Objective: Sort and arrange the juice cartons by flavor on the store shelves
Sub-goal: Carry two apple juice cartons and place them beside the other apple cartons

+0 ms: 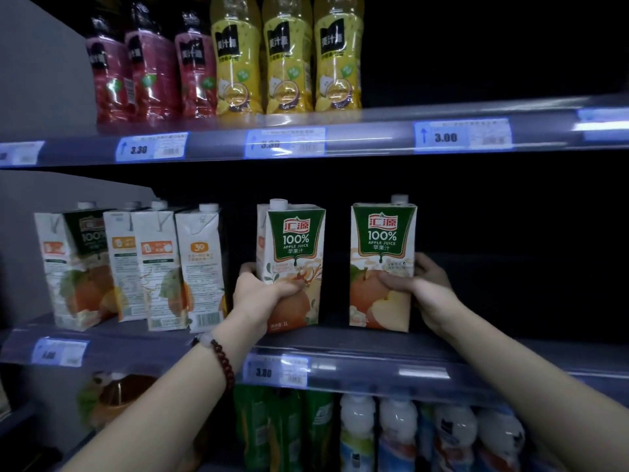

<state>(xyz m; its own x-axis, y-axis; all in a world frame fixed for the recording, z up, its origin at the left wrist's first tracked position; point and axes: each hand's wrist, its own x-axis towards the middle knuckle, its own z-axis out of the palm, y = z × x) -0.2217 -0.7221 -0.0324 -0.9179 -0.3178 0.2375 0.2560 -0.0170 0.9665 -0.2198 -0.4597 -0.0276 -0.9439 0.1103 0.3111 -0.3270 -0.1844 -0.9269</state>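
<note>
Two green-topped apple juice cartons stand upright on the middle shelf (340,349). My left hand (262,296) grips the left apple carton (294,247) low on its left side, thumb across the front. My right hand (420,284) grips the right apple carton (383,247) low on its right side, thumb on the front. A gap separates the two cartons. To the left stands a group of several orange juice cartons (143,264), most turned so their white side panels face out.
The top shelf holds red bottles (149,69) and yellow bottles (286,59). Below the middle shelf are green bottles (286,430) and white bottles (398,434). Price tags (463,136) line the shelf edges. The middle shelf right of the cartons is dark.
</note>
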